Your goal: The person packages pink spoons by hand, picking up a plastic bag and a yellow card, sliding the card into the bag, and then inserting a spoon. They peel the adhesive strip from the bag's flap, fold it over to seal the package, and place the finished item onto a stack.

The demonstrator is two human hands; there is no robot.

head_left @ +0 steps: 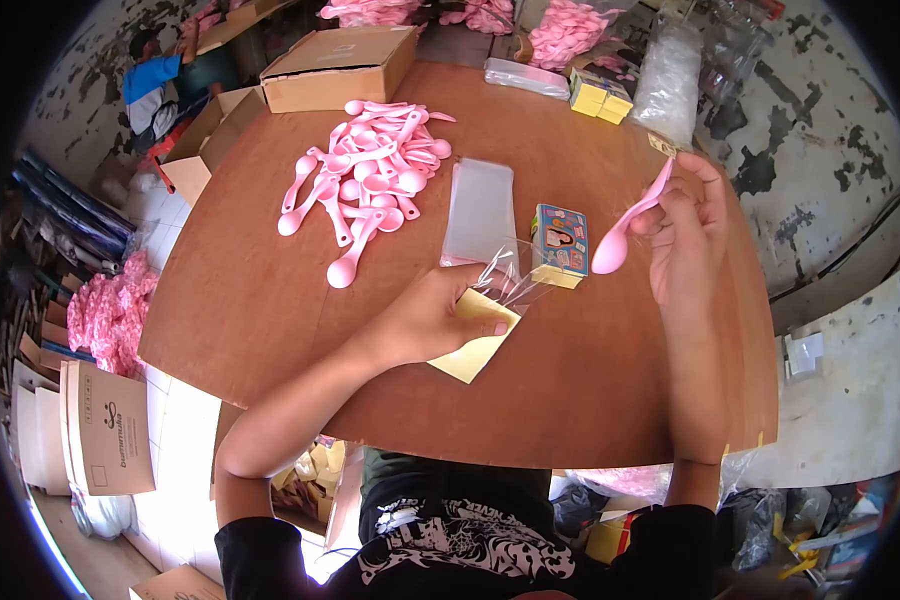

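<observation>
My left hand [435, 315] is closed on a clear plastic bag [510, 285] together with a yellow card [470, 355], near the table's front. Raised at the right, my right hand [688, 225] pinches a pink spoon [622, 238] by its handle, bowl end down. Between the hands lies a stack of printed cards [562, 242] with a blue top. A pile of clear plastic bags [478, 212] rests just left of the cards. Farther left is a heap of pink spoons [370, 170].
A closed cardboard box [340, 75] stands on the table's far left edge. At the back right are yellow card stacks [600, 95], flat plastic packs [527, 78] and a large clear plastic roll [667, 85]. Another person [152, 85] is at the far left.
</observation>
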